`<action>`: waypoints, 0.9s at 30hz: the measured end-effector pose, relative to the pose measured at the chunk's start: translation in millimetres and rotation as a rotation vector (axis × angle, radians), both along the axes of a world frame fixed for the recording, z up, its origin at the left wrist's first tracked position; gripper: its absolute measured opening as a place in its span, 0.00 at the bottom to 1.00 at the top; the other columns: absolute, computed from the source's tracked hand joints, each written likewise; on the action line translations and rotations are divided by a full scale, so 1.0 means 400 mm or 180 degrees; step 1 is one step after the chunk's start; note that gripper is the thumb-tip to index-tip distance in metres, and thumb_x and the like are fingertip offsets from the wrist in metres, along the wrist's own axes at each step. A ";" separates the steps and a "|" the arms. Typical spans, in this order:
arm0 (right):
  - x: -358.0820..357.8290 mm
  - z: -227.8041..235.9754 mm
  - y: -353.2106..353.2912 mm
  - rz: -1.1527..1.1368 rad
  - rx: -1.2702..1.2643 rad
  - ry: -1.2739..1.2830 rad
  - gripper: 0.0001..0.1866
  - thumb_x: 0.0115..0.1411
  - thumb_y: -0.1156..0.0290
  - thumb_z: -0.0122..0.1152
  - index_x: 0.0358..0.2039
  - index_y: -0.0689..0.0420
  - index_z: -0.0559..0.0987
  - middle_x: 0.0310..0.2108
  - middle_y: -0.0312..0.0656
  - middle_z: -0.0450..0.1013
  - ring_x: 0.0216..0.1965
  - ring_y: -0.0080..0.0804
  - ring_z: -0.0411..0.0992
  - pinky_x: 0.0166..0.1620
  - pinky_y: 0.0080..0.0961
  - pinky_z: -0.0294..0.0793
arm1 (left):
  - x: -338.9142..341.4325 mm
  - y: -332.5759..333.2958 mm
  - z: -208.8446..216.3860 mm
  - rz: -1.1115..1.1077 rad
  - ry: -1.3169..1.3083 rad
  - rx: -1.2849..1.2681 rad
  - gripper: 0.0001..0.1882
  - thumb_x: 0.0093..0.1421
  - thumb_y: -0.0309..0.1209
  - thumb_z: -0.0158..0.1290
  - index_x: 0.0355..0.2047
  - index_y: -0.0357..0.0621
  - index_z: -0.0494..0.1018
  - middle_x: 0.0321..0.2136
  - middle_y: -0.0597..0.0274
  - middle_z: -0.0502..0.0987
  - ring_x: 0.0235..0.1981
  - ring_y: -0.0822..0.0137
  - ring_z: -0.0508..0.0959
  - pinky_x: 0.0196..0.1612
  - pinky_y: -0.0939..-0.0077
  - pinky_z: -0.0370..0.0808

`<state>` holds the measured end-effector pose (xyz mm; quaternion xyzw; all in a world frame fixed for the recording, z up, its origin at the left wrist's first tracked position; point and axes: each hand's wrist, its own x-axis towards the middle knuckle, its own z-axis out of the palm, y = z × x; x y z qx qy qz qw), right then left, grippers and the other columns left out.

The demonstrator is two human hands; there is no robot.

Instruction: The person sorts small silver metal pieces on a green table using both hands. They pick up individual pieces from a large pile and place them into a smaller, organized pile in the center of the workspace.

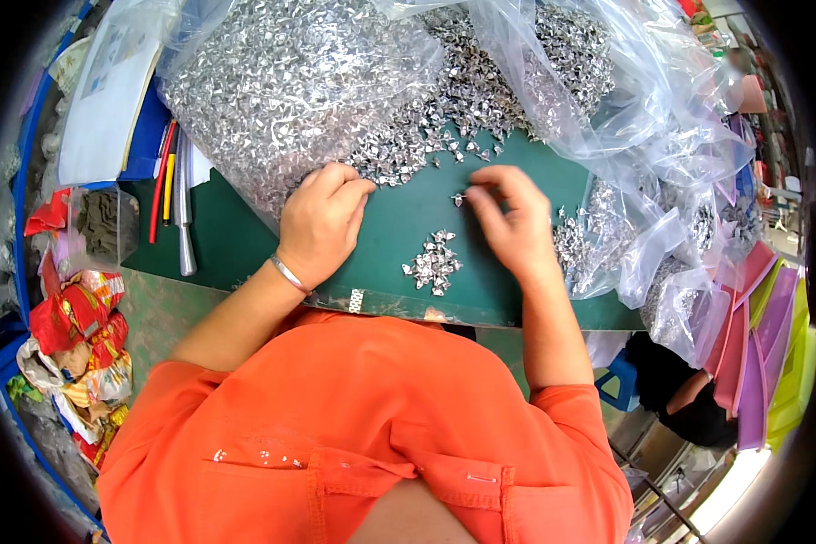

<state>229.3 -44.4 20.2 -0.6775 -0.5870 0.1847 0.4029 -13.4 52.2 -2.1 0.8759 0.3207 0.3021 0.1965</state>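
Loose on the green work mat (381, 245) lies a small cluster of silvery metal pieces (433, 263), angular and bent. My left hand (322, 222) rests at the lower edge of the large heap of like pieces (308, 82), its fingers closed together; whatever they hold is hidden. Thumb and forefinger of my right hand (514, 218) are curled together, with a single small metal piece (458, 199) at their tips. That hand is just above and to the right of the cluster. A metal bangle (287, 272) circles my left wrist.
Clear plastic sheeting (644, 100) lies over and around the heap. Bagged pieces (585, 240) stand right of my right forearm. At left are a red pen (161, 186), a metal-handled tool (184, 227), papers (109, 100) and a clear box (104, 227). Coloured bins (762, 354) stand far right.
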 end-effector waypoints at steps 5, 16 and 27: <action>-0.014 -0.035 -0.023 0.0545 0.0261 -0.0568 0.09 0.51 0.84 0.69 0.33 0.59 0.80 0.37 0.42 0.78 0.39 0.44 0.76 0.42 0.34 0.77 | 0.001 0.001 0.006 -0.0059 -0.0068 -0.0034 0.09 0.54 0.19 0.61 0.37 0.41 0.80 0.35 0.58 0.77 0.36 0.54 0.79 0.39 0.64 0.76; -0.016 -0.012 -0.037 0.0868 0.0249 -0.0572 0.09 0.53 0.82 0.69 0.35 0.60 0.81 0.39 0.43 0.79 0.41 0.46 0.76 0.47 0.36 0.76 | 0.000 0.002 0.005 -0.0079 -0.0104 -0.0062 0.09 0.54 0.19 0.62 0.37 0.41 0.80 0.35 0.57 0.76 0.36 0.53 0.79 0.38 0.63 0.76; 0.032 -0.006 0.056 0.0196 0.0163 -0.0803 0.18 0.55 0.89 0.53 0.45 0.61 0.81 0.48 0.48 0.77 0.53 0.51 0.72 0.59 0.41 0.70 | 0.003 0.003 0.000 -0.0009 -0.0110 0.0019 0.09 0.54 0.20 0.60 0.36 0.44 0.80 0.34 0.61 0.76 0.35 0.56 0.78 0.37 0.63 0.76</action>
